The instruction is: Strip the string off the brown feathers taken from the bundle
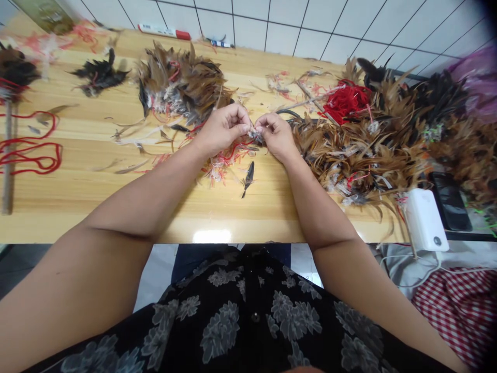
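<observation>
Left hand (pixel 223 129) and right hand (pixel 277 135) meet at the fingertips — both pinch one small feather tuft (pixel 256 134) to steady it — red thread (pixel 235 151) trailing below.

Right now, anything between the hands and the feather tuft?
Nothing visible: the left hand and right hand both pinch the feather tuft. The brown feather pile lies behind them, not between.

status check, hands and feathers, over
Left hand and right hand both pinched on feather tuft. Red thread trailing beneath. Loose black feather nearby, not blocking.
</observation>
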Demonstrator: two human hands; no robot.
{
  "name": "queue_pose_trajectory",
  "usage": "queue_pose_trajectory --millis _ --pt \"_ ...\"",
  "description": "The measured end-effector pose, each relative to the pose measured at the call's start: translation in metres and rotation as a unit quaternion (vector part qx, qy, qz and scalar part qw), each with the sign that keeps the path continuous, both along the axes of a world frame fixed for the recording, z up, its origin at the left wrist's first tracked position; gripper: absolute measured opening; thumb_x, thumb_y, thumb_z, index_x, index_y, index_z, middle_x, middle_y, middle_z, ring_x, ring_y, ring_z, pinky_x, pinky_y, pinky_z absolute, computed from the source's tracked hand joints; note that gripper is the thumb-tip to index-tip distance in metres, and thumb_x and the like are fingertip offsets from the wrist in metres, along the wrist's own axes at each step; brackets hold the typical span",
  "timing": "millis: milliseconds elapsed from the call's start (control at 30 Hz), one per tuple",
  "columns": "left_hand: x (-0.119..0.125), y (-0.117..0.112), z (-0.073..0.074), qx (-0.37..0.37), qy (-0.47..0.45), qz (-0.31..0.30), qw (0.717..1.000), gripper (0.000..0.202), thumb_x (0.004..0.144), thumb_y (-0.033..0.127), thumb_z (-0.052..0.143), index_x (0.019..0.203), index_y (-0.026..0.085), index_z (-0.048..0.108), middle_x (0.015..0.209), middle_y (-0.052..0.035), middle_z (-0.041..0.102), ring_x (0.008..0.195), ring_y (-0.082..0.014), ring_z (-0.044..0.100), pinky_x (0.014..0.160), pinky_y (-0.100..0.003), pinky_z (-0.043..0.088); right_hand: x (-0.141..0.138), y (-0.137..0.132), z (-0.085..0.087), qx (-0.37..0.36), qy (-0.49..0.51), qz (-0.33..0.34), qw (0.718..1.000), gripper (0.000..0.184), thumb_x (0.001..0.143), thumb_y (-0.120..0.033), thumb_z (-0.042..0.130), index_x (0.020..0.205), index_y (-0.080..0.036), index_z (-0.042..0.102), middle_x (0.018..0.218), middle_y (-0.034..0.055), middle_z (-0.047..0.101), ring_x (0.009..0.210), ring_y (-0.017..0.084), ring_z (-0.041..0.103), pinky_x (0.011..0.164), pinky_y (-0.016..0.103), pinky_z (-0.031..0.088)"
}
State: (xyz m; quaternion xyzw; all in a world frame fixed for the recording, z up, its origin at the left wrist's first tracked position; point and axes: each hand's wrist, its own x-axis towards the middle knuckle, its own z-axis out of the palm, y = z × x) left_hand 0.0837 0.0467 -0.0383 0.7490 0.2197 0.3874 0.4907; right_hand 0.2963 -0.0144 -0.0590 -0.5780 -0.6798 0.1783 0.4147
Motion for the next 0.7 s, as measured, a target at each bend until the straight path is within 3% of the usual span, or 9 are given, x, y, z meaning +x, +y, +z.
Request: queue_pose_trajectory --millis 233,400,533,700 --pt "-0.002 0.0 0.001 -0.05 0.027 -0.036 0.998 0.051 0.085 0.054 0.108 0.088 0.022 0.068 0.089 -0.003 0.071 0.076 -0.0179 0.062 0.074 -0.033 0.053 -0.005 0.001 0.006 0.007 -0.037 0.005 0.999 0.008 0.108 -0.021 0.069 0.107 -0.024 0.076 0.111 0.0033 0.076 0.116 0.024 0.071 0.12 0.05 0.058" --pt "0.001 -0.003 0.005 -0.042 0.035 -0.013 0.998 0.037 0.092 0.036 0.098 0.088 0.022 0.064 0.089 -0.0025 0.068 0.082 -0.0191 0.063 0.081 -0.033 0.053 -0.018 -0.028 0.053 -0.051 -0.144 -0.025 0.988 0.02 0.107 -0.013 0.062 0.112 -0.024 0.078 0.125 0.0069 0.079 0.124 0.026 0.074 0.115 0.044 0.06" --pt "0.003 -0.004 0.007 -0.002 0.055 -0.01 0.998 0.023 0.091 0.019 0.084 0.089 0.023 0.061 0.09 -0.0018 0.066 0.084 -0.0202 0.061 0.086 -0.036 0.052 -0.027 -0.054 0.085 -0.108 -0.276 -0.061 0.953 0.029 0.114 -0.017 0.051 0.125 -0.024 0.077 0.147 0.0107 0.078 0.124 0.029 0.077 0.1 0.042 0.062" --pt "0.009 -0.006 0.004 0.027 0.1 -0.02 0.994 0.018 0.088 0.013 0.077 0.088 0.024 0.063 0.086 -0.0012 0.065 0.076 -0.0196 0.056 0.075 -0.035 0.048 -0.019 -0.056 0.075 -0.048 -0.269 -0.048 0.961 0.025 0.109 -0.014 0.053 0.107 -0.025 0.075 0.12 0.0081 0.081 0.103 0.025 0.074 0.091 0.037 0.059"
